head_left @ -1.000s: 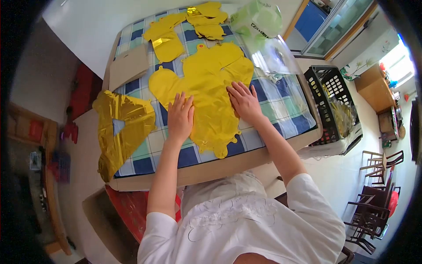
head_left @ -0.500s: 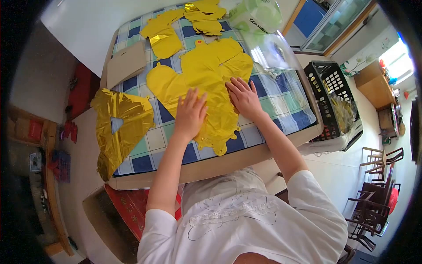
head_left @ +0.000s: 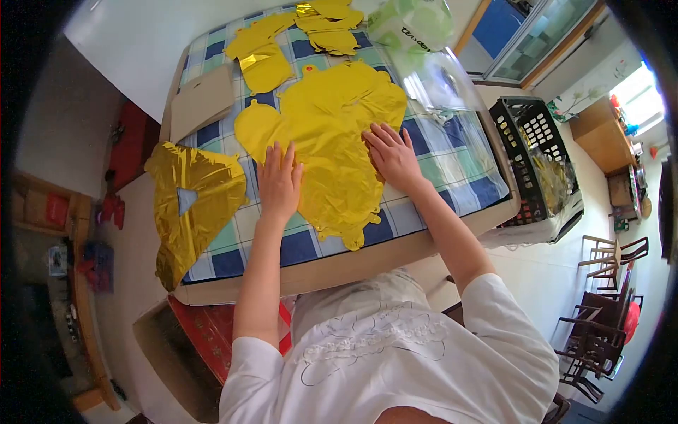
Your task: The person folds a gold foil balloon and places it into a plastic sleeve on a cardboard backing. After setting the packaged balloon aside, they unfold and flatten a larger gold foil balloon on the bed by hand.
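Observation:
A large gold foil sheet [head_left: 332, 134] with rounded lobes lies spread on the checked cloth [head_left: 452, 162]. My left hand [head_left: 280, 182] rests flat at its left edge, fingers extended and pointing up the table. On the right edge lies my right hand [head_left: 393, 157], palm down, its fingers stretched over the foil. Neither hand grips anything. A second gold foil piece [head_left: 201, 198] with a hole in it hangs over the table's left front corner.
Brown cardboard sheets [head_left: 203, 102] lie at the left. More gold foil pieces [head_left: 265, 67] are at the back, beside a clear and green plastic bag [head_left: 417, 32]. A black crate [head_left: 533, 159] stands right of the table, chairs [head_left: 593, 325] farther right.
My left hand has slid left, from on top of the foil to its left edge. The foil's left and upper parts now lie flatter and more spread. My right hand has barely moved.

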Available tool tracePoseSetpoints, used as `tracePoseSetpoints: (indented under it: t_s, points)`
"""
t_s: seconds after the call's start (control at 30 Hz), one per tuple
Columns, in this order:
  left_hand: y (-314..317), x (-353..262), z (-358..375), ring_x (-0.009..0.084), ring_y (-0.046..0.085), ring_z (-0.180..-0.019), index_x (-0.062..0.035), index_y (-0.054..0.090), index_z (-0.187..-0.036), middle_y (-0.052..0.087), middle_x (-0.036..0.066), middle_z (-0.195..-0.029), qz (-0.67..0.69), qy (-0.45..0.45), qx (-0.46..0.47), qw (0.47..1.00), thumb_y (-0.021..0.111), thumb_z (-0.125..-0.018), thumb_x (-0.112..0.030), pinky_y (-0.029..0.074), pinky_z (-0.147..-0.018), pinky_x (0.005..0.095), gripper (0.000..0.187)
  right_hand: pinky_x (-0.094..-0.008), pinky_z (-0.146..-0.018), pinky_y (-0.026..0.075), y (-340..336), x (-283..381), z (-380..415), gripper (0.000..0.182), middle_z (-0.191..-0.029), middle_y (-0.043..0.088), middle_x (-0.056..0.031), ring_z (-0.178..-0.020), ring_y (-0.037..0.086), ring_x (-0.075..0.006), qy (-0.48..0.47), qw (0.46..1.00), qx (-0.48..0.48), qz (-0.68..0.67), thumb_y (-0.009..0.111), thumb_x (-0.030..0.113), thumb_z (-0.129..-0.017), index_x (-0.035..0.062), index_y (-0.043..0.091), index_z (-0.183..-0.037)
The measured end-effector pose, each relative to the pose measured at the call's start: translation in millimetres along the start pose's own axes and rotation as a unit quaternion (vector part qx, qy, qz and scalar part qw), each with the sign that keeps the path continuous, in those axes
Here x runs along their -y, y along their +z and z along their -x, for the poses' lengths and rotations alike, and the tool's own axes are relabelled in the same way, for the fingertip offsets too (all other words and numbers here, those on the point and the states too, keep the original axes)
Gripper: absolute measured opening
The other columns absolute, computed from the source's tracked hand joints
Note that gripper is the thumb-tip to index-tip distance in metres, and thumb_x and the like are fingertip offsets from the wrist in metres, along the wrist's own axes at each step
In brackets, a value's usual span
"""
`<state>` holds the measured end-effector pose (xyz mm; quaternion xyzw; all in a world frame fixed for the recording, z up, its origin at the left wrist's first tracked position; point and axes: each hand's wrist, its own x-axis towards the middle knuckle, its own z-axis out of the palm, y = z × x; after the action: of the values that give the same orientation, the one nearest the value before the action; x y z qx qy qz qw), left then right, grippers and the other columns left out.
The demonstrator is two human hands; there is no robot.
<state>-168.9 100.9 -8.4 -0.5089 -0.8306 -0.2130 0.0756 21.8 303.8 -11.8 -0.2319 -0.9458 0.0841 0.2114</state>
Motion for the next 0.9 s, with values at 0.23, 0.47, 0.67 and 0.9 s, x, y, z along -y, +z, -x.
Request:
tracePoseSetpoints:
  t_s: [0.23,0.47,0.67,0.9]
  points:
    - [3,-1,-1,0.0351,0.031,-0.138,-0.0132,0.041,-0.142,0.036,0.021,-0.146,-0.014,-0.012,-0.016,1.000,0.046,-0.099,-0.031,0.024,-0.111,0.0535,0.047,-0.0546,-0.112,0.021,-6,3,0,0.038,-0.142,0.046,-0.0068,-0.135,0.037,-0.0260,-0.001,1.000,0.020,0.004,0.045,0.028,-0.098,0.0164,0.050,-0.134]
    - [13,-37,-18,0.0297,0.029,-0.140,-0.0169,0.045,-0.139,0.035,0.013,-0.149,0.003,0.087,0.072,0.994,0.046,-0.098,-0.038,0.022,-0.113,0.0531,0.046,-0.0543,-0.111,0.023,-4,4,-1,0.036,-0.139,0.049,-0.0073,-0.134,0.040,-0.0265,0.001,1.000,0.004,0.003,0.046,0.026,-0.097,0.0170,0.052,-0.132]
    - [14,-43,-13,0.0284,0.028,-0.141,-0.0214,0.045,-0.140,0.034,0.011,-0.151,0.017,0.128,0.106,0.986,0.046,-0.097,-0.041,0.019,-0.115,0.0514,0.047,-0.0539,-0.111,0.023,-7,5,0,0.036,-0.139,0.049,-0.0068,-0.134,0.039,-0.0258,0.005,1.000,0.004,-0.001,0.047,0.027,-0.097,0.0172,0.052,-0.132]
    - [11,-46,-12,0.0295,0.028,-0.141,-0.0208,0.045,-0.141,0.033,0.011,-0.151,0.029,0.147,0.111,0.982,0.048,-0.097,-0.039,0.019,-0.115,0.0503,0.047,-0.0538,-0.112,0.022,-5,4,0,0.037,-0.141,0.048,-0.0064,-0.135,0.039,-0.0252,0.009,1.000,0.013,0.006,0.047,0.026,-0.097,0.0169,0.051,-0.132]
